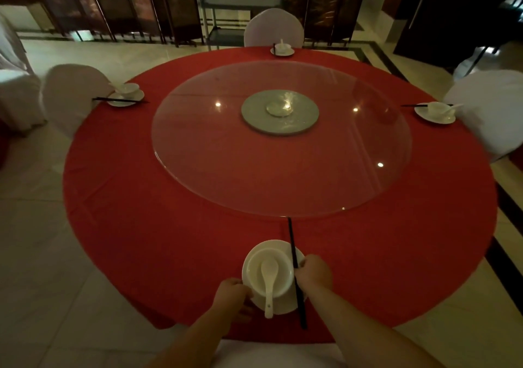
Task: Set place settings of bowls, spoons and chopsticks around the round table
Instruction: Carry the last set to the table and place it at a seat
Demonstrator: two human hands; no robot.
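Note:
A white bowl (270, 266) with a white spoon (269, 282) in it stands on a white plate (283, 247) at the near edge of the round red table (141, 198). Black chopsticks (291, 240) lie along the plate's right side. My left hand (233, 294) grips the plate's left rim. My right hand (314, 273) pinches the chopsticks at the plate's right rim. Three more settings sit at the left (126, 93), far (282, 48) and right (435, 111) seats, each with bowl, spoon and chopsticks.
A glass turntable (254, 169) on a grey hub (280, 111) fills the table's middle. White-covered chairs stand at the left (70, 93), far (274, 26) and right (492, 107). Dark folding screens and a metal cart (240, 2) stand behind.

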